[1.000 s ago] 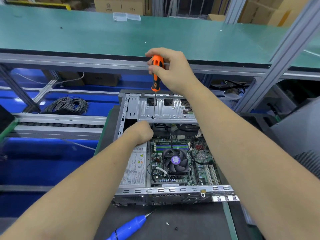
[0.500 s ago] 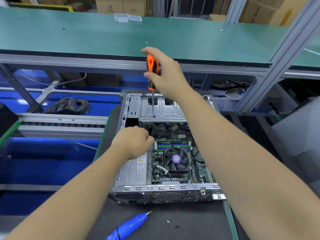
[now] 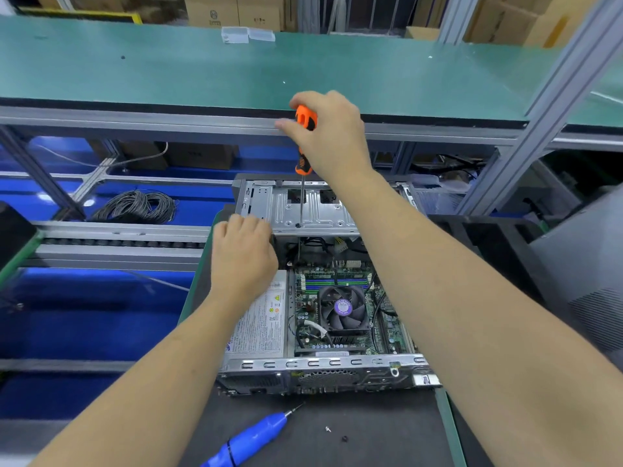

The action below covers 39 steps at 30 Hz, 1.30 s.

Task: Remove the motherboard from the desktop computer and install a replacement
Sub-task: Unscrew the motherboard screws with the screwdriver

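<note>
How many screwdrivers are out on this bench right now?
2: an orange screwdriver gripped by the right hand above the computer case, and a blue electric screwdriver lying before it. Others may be hidden.

Electric driver before computer case, on mat

Orange-black screwdriver, blue driver

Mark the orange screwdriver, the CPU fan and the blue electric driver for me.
orange screwdriver (image 3: 306,117): head view, on its handle top.
CPU fan (image 3: 343,308): head view, on its purple hub.
blue electric driver (image 3: 251,439): head view, on its body.
</note>
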Each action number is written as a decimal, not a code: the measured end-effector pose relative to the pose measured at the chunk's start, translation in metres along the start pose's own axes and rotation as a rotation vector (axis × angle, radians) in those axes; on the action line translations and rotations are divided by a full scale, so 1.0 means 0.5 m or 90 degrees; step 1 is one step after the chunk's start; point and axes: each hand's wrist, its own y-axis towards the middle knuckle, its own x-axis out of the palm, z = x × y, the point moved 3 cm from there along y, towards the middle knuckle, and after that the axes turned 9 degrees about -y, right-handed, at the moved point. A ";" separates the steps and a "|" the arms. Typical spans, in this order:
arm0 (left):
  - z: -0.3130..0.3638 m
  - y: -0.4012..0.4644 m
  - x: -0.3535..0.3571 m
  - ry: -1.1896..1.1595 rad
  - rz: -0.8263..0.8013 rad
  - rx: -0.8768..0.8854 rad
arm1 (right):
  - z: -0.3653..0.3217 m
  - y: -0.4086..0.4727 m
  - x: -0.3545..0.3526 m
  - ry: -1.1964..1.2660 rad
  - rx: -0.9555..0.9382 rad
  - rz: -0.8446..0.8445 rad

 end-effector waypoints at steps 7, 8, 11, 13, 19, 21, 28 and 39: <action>-0.032 0.013 0.016 -0.154 -0.074 -0.318 | 0.010 0.019 -0.026 0.055 -0.058 -0.074; -0.030 0.014 0.020 -0.143 -0.089 -0.300 | 0.009 0.019 -0.029 0.056 -0.064 -0.077; -0.031 0.014 0.022 -0.148 -0.088 -0.288 | 0.006 0.013 -0.031 0.078 -0.065 -0.077; -0.034 0.012 0.023 -0.153 -0.087 -0.294 | 0.006 0.006 -0.030 0.108 -0.052 -0.087; -0.034 0.011 0.025 -0.156 -0.093 -0.293 | -0.007 -0.003 -0.021 0.281 -0.024 -0.163; -0.036 0.012 0.024 -0.165 -0.090 -0.296 | -0.009 -0.004 -0.019 0.353 -0.014 -0.190; -0.032 0.019 0.028 -0.148 -0.109 -0.287 | -0.005 0.007 -0.006 0.226 0.052 -0.117; -0.032 0.019 0.033 -0.129 -0.113 -0.281 | -0.025 0.026 -0.035 0.035 -0.040 -0.225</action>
